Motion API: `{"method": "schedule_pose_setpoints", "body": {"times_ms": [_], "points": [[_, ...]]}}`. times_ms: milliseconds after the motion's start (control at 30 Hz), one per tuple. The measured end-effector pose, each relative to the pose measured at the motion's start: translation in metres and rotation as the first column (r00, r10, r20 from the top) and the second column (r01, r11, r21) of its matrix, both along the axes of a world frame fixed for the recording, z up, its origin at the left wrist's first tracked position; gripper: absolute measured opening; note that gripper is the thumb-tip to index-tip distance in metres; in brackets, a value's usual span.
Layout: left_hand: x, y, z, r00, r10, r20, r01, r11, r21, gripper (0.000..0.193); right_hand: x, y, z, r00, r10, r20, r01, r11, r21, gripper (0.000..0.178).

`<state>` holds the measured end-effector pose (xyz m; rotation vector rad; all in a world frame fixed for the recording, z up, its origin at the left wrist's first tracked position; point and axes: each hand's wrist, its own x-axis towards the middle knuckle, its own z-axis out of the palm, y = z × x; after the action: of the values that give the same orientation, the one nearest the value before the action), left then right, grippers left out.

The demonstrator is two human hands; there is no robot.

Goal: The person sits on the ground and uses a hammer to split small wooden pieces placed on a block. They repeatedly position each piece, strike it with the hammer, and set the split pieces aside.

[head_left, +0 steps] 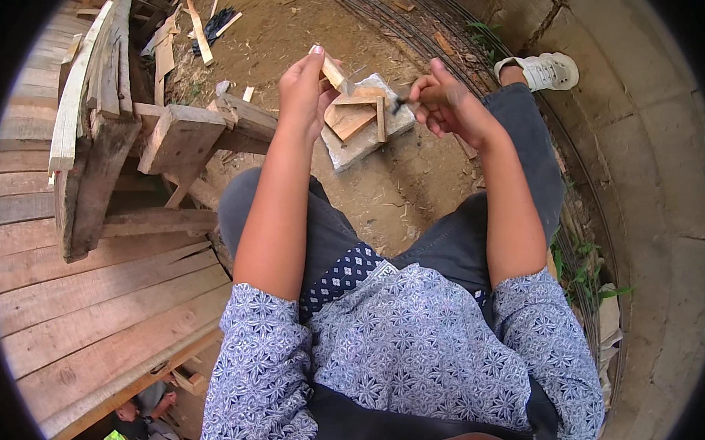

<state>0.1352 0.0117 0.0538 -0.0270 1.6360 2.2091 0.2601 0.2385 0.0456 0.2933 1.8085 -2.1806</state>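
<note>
Head view: the left hand [303,88] grips a pale, squared wooden piece [333,73]; the right hand [446,99] curls around a blurred dark object [395,106]; an angular wooden frame [354,121] sits over rough grey stone [400,124].

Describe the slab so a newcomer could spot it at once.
Start at the dirt floor in the upper middle. There, between the left hand and right hand, lies the slab. Its pale grey, rough surface sets it apart from the brown wood on top.
</note>
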Motion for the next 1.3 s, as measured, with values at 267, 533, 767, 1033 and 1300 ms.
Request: {"method": "schedule_pose_setpoints", "body": {"times_ms": [267, 533, 767, 1033, 1300], "points": [[-0.006, 0.007, -0.008, 1.000, 0.014, 0.014, -0.015, 0.998, 0.060, 0.034, 0.021, 0.013, 0.023, 0.936, 0.352, 0.001, -0.329, 0.874, 0.358, 0.064], [-0.055, 0.006, -0.091, 0.998, -0.059, -0.015, 0.041, 0.829, -0.557, 0.043, -0.014, -0.002, 0.017, 0.910, 0.415, -0.008, -0.307, 0.685, 0.660, 0.053], [-0.077, -0.026, -0.240, 0.958, 0.090, 0.272, 0.093, 0.801, -0.591, 0.037, -0.074, -0.023, -0.007, 0.916, 0.363, -0.171, -0.119, 0.653, 0.748, 0.031], [-0.074, -0.028, -0.274, 0.926, 0.235, 0.294, -0.059, 0.863, -0.502, 0.046, -0.135, -0.079, -0.060, 0.925, 0.379, -0.040, -0.127, 0.405, 0.905, 0.031], [-0.064, -0.033, -0.271, 0.939, 0.289, 0.186, -0.131, 0.801, -0.584, 0.043, -0.160, -0.102, -0.068, 0.913, 0.406, 0.034, -0.183, 0.336, 0.924, 0.031]]}}
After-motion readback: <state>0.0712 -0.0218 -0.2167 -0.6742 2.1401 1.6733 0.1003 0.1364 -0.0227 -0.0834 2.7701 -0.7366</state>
